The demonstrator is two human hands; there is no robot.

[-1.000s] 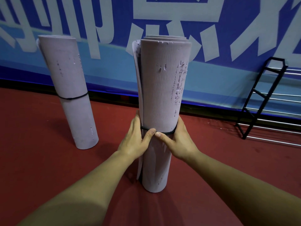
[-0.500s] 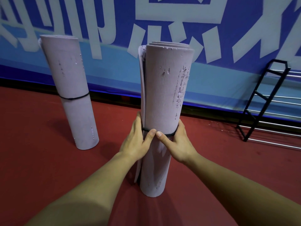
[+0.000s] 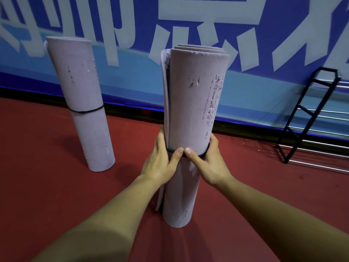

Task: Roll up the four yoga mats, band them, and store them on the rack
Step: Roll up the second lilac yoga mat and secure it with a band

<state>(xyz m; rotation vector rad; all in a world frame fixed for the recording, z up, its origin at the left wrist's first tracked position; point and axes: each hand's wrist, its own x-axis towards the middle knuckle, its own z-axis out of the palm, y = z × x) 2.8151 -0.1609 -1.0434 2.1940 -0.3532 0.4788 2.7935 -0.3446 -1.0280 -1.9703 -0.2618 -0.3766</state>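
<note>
Both hands clasp the upright rolled mat (image 3: pixel 192 114) just below its middle: left hand (image 3: pixel 160 161) and right hand (image 3: pixel 209 163) curl round it, thumbs meeting on the black band (image 3: pixel 202 155) ringing it. Its foot sits on the red floor (image 3: pixel 47 167). Well left of the grip a second mat (image 3: pixel 83 87) stands banded and leaning. Away to the right, the black rack (image 3: pixel 309 114) stands by the blue banner (image 3: pixel 132 86), bare floor between

— What's going on there?
— The left hand (image 3: pixel 160 161) and right hand (image 3: pixel 209 163) wrap the upright mat (image 3: pixel 194 114), both pressing its black band (image 3: pixel 203 155). Another banded mat (image 3: pixel 83 103) stands left; the black rack (image 3: pixel 309 114) sits right.
</note>
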